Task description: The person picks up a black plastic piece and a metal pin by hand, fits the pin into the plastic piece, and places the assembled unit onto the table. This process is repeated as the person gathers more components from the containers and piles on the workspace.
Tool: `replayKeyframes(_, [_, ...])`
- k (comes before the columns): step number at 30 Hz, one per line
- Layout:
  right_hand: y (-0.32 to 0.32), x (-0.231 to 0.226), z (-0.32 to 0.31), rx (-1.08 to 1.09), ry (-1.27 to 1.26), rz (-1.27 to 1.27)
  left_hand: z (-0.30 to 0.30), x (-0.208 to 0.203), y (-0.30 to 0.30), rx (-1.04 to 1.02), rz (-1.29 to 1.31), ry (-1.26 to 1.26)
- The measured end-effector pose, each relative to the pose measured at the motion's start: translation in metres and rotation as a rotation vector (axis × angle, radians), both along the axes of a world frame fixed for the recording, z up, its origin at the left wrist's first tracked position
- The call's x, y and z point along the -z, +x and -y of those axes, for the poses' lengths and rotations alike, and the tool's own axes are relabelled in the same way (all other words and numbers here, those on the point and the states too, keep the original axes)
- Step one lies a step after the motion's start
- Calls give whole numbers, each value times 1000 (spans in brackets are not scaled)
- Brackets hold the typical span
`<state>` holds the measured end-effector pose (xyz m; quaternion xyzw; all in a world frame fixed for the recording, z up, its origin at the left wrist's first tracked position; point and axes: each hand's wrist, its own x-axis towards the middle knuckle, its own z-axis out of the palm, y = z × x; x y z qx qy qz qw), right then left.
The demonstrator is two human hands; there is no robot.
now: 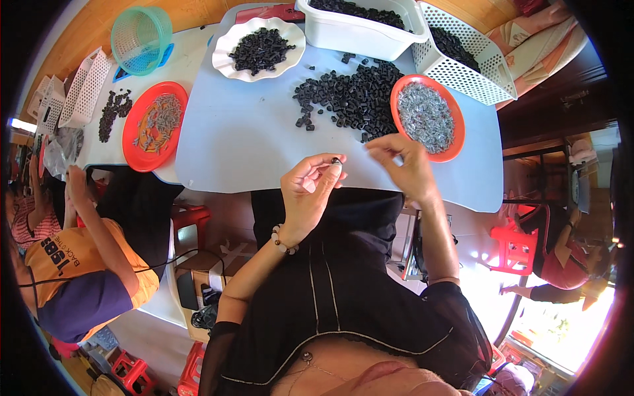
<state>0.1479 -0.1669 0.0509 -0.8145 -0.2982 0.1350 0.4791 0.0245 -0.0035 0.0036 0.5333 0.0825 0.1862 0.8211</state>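
Note:
My left hand (309, 191) is raised over the near edge of the blue-grey table, thumb and forefinger pinching a small black plastic cap (337, 161). A little to its right, my right hand (406, 168) hovers beside an orange plate (460, 137) of small clear pieces (426, 115). Its fingers curl together in a slightly blurred pinch; anything between the tips is too small to make out. Beyond both hands a loose pile of the same black caps (356, 99) spreads over the table (244, 132).
At the back stand a scalloped white plate (224, 61) with black parts, a white tub (360, 41) and a perforated white basket (485, 82). On the left table are a red plate (132, 132) and a green basket (140, 39). A person in orange (92, 270) sits at left.

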Motion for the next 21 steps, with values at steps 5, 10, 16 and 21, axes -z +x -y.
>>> replayKeyframes(5, [69, 0, 70, 412, -335, 632, -3, 1, 0, 39, -39, -81])
replayKeyframes(10, [106, 9, 102, 541, -587, 539, -1, 6, -2, 30, -36, -90])
replayKeyframes(16, [115, 19, 102, 476, -635, 499, 1, 2, 0, 35, -69, -88])
replayKeyframes(21, [118, 15, 97, 485, -554, 409, -1, 10, 2, 60, -41, -53])
